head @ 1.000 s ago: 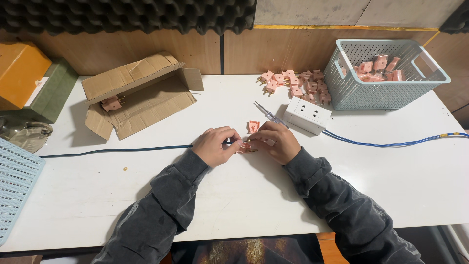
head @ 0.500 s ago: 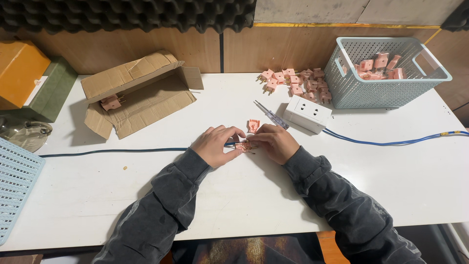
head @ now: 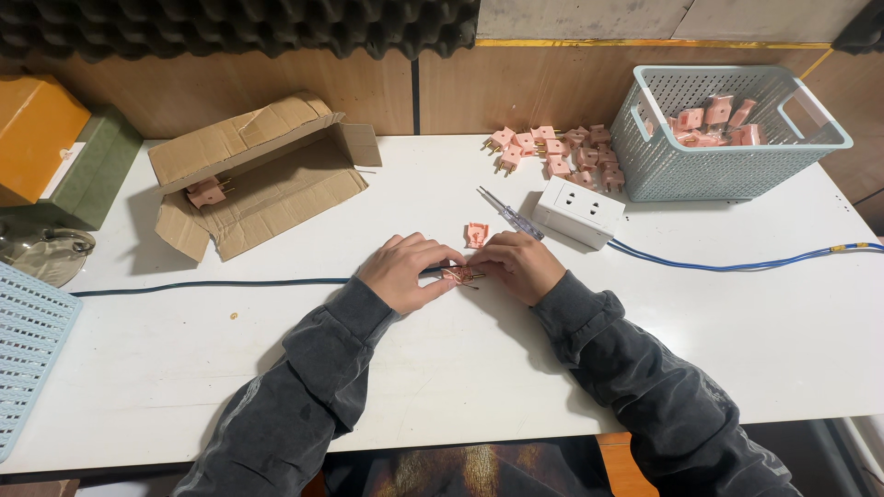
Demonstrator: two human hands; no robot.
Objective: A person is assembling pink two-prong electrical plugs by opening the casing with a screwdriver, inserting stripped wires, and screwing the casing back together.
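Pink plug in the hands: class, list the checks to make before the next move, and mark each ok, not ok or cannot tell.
1. Pink plug held by both hands: ok, left hand and right hand meet on it.
2. Loose plug cover close by: ok, just beyond the hands.
3. Screwdriver within reach: ok, lying beside the socket block.
4. Wires seated in the plug: cannot tell, fingers hide them.
5. Spare plugs available: ok, heaped by the basket.
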